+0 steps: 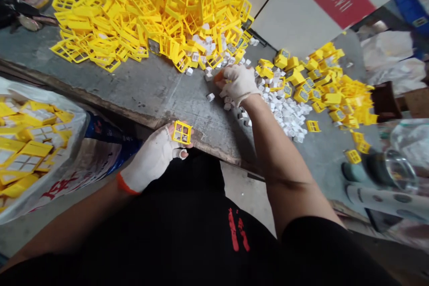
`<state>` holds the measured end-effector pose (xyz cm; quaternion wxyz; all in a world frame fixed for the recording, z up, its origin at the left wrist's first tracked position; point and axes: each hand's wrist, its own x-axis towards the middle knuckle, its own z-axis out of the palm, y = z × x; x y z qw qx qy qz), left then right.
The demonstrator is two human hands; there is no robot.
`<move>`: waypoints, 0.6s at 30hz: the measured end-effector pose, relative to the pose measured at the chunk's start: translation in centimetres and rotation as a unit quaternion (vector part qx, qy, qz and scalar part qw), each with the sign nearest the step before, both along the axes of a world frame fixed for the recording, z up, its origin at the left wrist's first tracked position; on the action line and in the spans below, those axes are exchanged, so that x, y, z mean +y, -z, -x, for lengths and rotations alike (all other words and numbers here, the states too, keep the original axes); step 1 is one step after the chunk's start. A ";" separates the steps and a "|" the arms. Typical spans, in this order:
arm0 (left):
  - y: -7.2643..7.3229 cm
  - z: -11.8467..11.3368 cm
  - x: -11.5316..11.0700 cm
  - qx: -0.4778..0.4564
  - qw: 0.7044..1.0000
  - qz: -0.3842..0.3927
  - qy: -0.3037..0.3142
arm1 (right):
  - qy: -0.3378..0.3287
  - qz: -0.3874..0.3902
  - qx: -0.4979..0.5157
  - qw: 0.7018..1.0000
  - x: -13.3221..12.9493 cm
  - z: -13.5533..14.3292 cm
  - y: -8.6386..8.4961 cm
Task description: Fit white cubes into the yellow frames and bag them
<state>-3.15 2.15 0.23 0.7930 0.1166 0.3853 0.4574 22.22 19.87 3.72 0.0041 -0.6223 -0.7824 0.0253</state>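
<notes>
Holds the frame (182, 132) in the fingers of the left hand (150, 158), at the near edge of the table (161, 87); nearly square, with no clear long axis. Curls the right hand (239, 82) farther in, at the cubes (284, 114), nearer to them than the left; cannot tell what its fingertips pinch. Has bare tabletop between frame and cubes; toward the far edge, meets the heap (144, 13).

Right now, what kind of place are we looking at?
Probably a small workshop: there's a big heap of yellow plastic frames and a pile of little white cubes on a worn gray workbench, with a filled sack beside it.
</notes>
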 end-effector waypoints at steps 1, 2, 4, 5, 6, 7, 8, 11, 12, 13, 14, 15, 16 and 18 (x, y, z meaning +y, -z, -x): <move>0.0 0.1 -0.1 0.002 1.000 0.000 0.002 | 0.000 -0.007 0.018 1.000 -0.9 -0.3 -0.2; 0.0 0.1 -0.1 0.001 1.000 0.000 0.003 | 0.001 -0.009 0.033 0.999 -1.7 -0.5 -0.4; 0.2 0.3 -0.1 -0.005 1.000 -0.002 0.006 | -0.006 0.005 0.043 0.999 -2.9 -0.4 -0.5; 0.3 0.4 -0.1 -0.010 1.000 -0.003 0.005 | -0.014 0.018 0.037 0.999 -3.3 -0.1 -0.4; 0.4 0.5 -0.2 -0.013 1.000 -0.004 0.002 | -0.021 0.031 0.026 0.999 -3.5 0.4 -0.4; 0.6 0.5 -0.3 -0.015 1.000 -0.007 -0.003 | -0.026 0.041 0.015 0.999 -3.7 1.0 -0.4; 0.7 0.6 -0.6 -0.014 1.000 -0.011 -0.008 | -0.031 0.048 0.007 0.998 -4.0 1.6 -0.4; 1.0 0.0 -1.5 -0.013 1.000 -0.028 0.000 | -0.026 0.052 0.018 0.998 -5.4 2.7 -1.0; 1.2 -0.5 -1.6 -0.026 0.999 -0.032 0.016 | -0.012 0.047 0.044 0.998 -6.2 2.5 -1.2; 1.6 -1.0 -1.5 -0.055 0.997 -0.029 0.036 | 0.009 0.042 0.088 0.995 -7.1 1.9 -1.3; 2.0 -1.6 -1.3 -0.083 0.995 -0.026 0.056 | 0.033 0.029 0.158 0.986 -8.1 1.2 -1.2; 2.5 -2.1 -1.1 -0.101 0.992 -0.028 0.065 | 0.049 0.025 0.236 0.970 -9.2 0.3 -1.1; 2.9 -2.5 -0.8 -0.116 0.990 -0.031 0.078 | 0.051 0.029 0.307 0.950 -10.5 -0.3 -0.9; 3.1 -2.7 -0.7 -0.134 0.986 -0.035 0.091 | 0.034 0.037 0.396 0.917 -13.4 -0.6 -0.5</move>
